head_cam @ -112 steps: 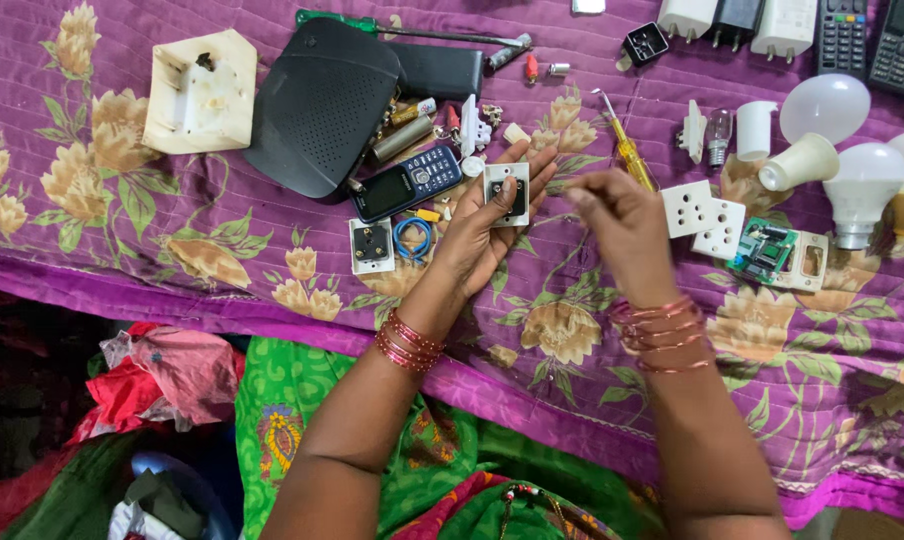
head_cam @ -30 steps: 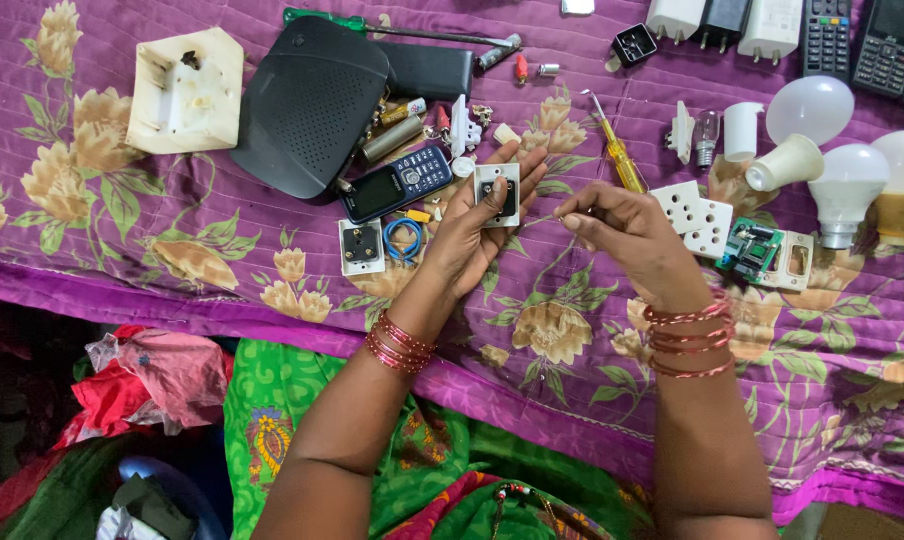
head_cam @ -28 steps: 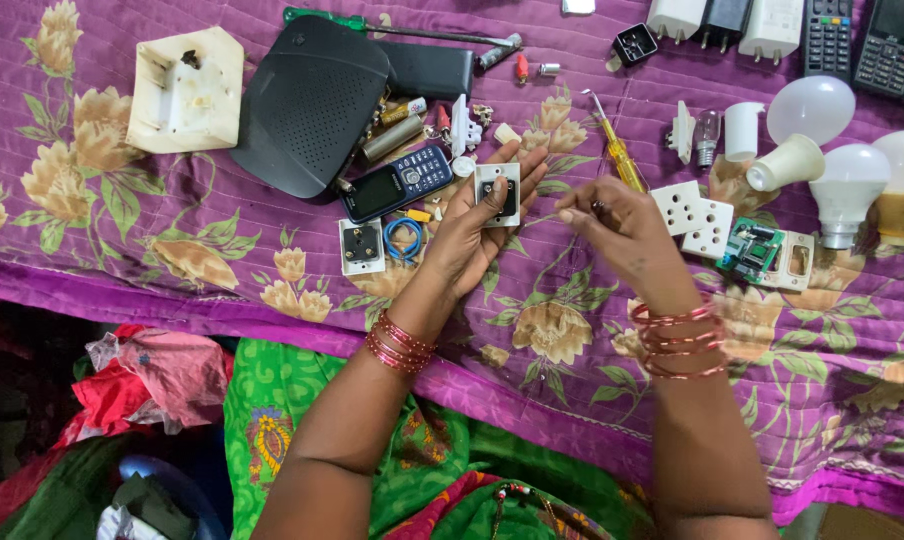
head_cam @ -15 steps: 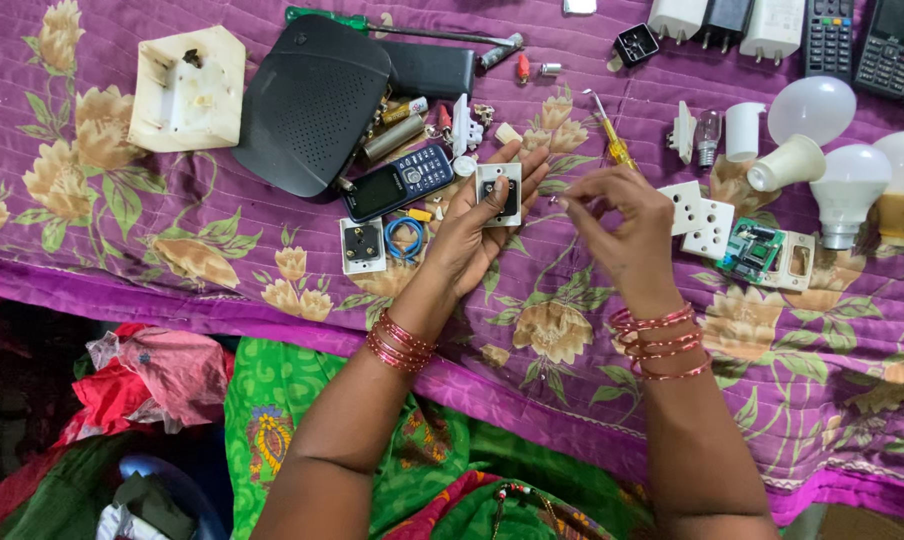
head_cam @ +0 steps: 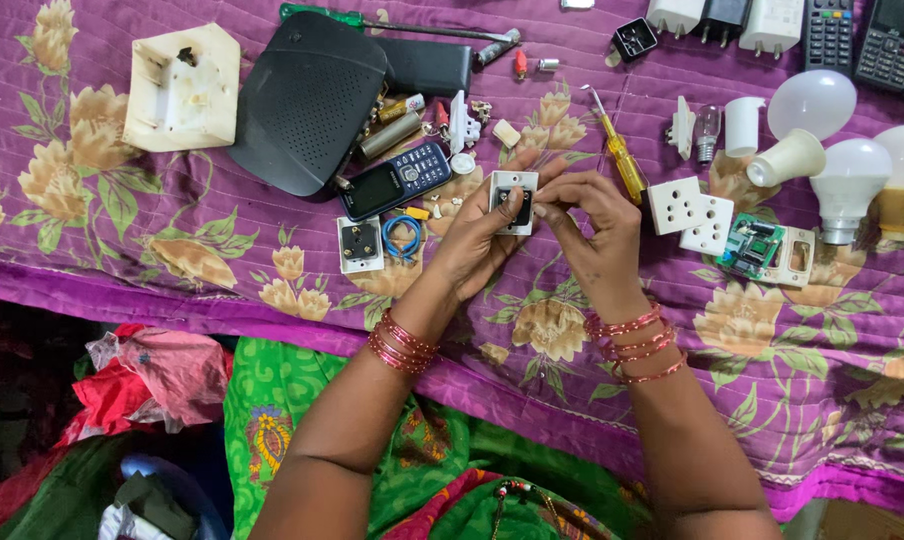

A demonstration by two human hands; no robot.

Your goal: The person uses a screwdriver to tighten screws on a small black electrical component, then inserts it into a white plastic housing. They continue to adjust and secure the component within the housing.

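White plastic, the small square switch plate was gripped by the left hand above the purple floral cloth, mid-bed; the right hand was pinched at its edge.

left hand cupped, right hand pinching

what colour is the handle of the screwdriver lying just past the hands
Yellow, see-through looking, on the screwdriver beside the right hand; the head view shows it best.
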